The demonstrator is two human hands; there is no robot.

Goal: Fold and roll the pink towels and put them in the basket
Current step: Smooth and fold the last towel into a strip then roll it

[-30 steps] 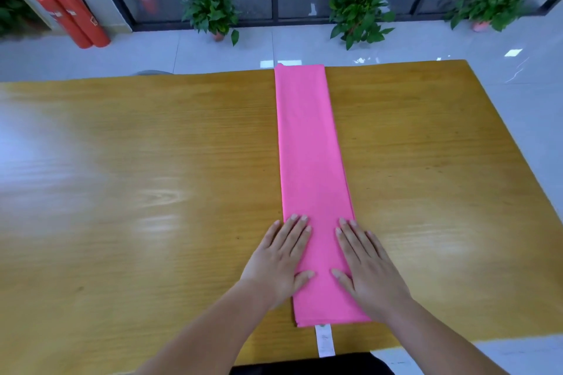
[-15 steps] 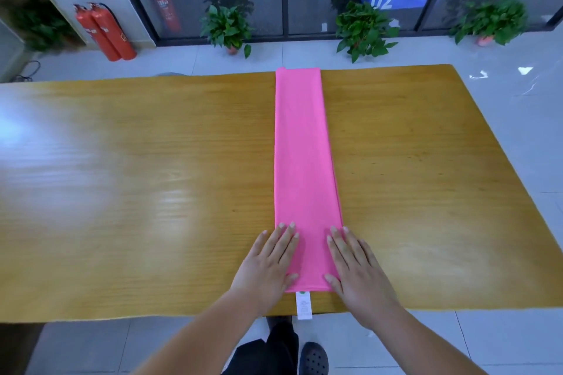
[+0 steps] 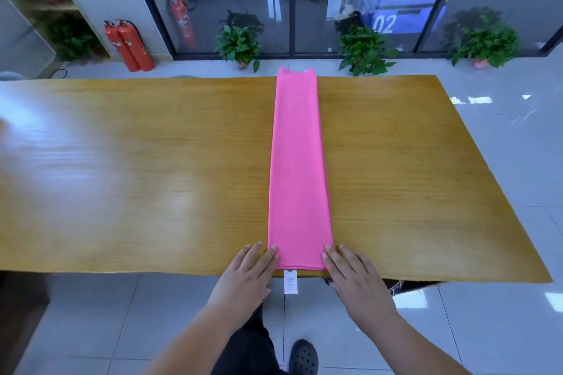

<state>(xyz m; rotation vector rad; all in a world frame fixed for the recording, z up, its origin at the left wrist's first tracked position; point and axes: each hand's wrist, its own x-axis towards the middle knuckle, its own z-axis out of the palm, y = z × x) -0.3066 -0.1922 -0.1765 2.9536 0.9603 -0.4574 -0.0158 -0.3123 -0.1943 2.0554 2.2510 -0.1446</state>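
Note:
A pink towel (image 3: 298, 167), folded into a long narrow strip, lies flat across the wooden table (image 3: 137, 167) from the far edge to the near edge. A white label (image 3: 290, 281) hangs from its near end over the table's edge. My left hand (image 3: 248, 271) lies flat with straight fingers at the towel's near left corner, fingertips touching its edge. My right hand (image 3: 350, 271) lies flat the same way at the near right corner. No basket is in view.
The table's near edge (image 3: 122, 271) runs just under my wrists, with tiled floor and my dark shoe (image 3: 303, 358) below. Beyond the far edge stand potted plants (image 3: 239, 42), red fire extinguishers (image 3: 129, 46) and glass doors.
Both hands have slid back from on top of the towel toward its near end and spread apart to the two near corners. The view has pulled back from the table.

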